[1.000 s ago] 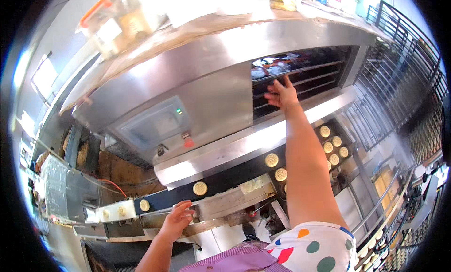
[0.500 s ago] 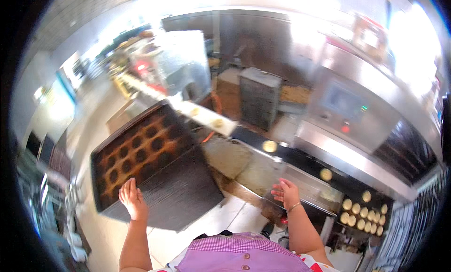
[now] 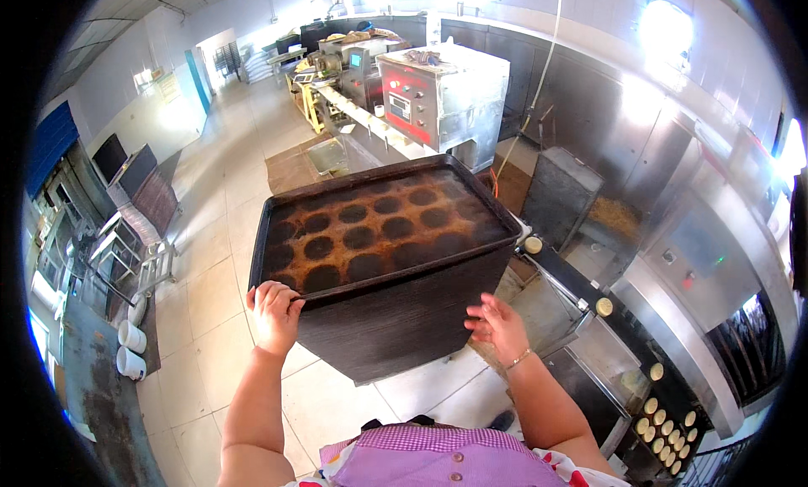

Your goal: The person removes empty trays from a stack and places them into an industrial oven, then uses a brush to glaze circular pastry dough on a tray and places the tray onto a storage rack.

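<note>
A tall stack of dark, greasy baking trays [image 3: 396,319] stands in front of me; the top tray [image 3: 379,226] shows rows of round dark marks on a brownish bottom. My left hand [image 3: 273,314] grips the near left rim of the top tray, fingers curled over the edge. My right hand [image 3: 498,327] hovers with fingers spread beside the near right corner of the stack, touching or almost touching its side.
To the right runs a steel oven line [image 3: 699,276] with round pale cakes [image 3: 661,411] on a conveyor. A steel machine with a red panel [image 3: 438,100] stands behind the trays. Tiled floor [image 3: 219,234] spreads left, with racks [image 3: 126,243] and white buckets [image 3: 130,348].
I have turned from the oven toward the tray stack. My left hand has taken hold of the top tray's rim, and my right hand has come up beside the stack.
</note>
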Available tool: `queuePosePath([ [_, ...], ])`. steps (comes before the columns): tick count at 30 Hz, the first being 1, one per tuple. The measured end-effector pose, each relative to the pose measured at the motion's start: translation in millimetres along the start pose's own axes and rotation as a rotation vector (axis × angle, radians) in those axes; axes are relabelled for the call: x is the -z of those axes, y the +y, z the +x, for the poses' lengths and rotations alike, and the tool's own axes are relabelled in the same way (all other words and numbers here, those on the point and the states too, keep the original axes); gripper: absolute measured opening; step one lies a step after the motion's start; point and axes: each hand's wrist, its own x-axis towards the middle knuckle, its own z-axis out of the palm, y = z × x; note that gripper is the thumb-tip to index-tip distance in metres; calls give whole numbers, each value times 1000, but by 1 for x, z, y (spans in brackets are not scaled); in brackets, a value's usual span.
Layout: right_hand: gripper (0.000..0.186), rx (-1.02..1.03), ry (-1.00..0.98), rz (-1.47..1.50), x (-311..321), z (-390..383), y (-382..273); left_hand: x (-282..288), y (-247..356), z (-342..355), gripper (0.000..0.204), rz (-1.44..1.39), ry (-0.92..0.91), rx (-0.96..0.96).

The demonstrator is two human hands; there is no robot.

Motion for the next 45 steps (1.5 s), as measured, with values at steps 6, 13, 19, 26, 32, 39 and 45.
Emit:
queuePosePath([
  [6, 33, -45, -169, 764, -26, -7, 8, 75, -15, -57, 22, -177, -111, -44],
  [13, 40, 11, 16, 711, 25, -100, 25, 74, -8, -77, 78, -1726, -214, 1081],
  [19, 50, 455, 220, 654, 121, -193, -20, 4, 102, -7, 95, -2015, -782, 931],
  [26, 51, 1079, 1321, 276, 239, -300, -29, -79, 367, 34, 97, -2051, -1526, 558],
  [32, 76, 1428, 1653, 156, 311, -350, -57, -105, 647, 11, 93, -2125, -2085, 30],
  [39, 75, 1554, 1851, 91, 463, -418, -93, -118, 863, -8, 91, -1977, -2309, -262],
  [45, 77, 1573, 1749, 71, 610, -433, -155, -146, 981, 16, 85, -1997, -2111, -343],
])
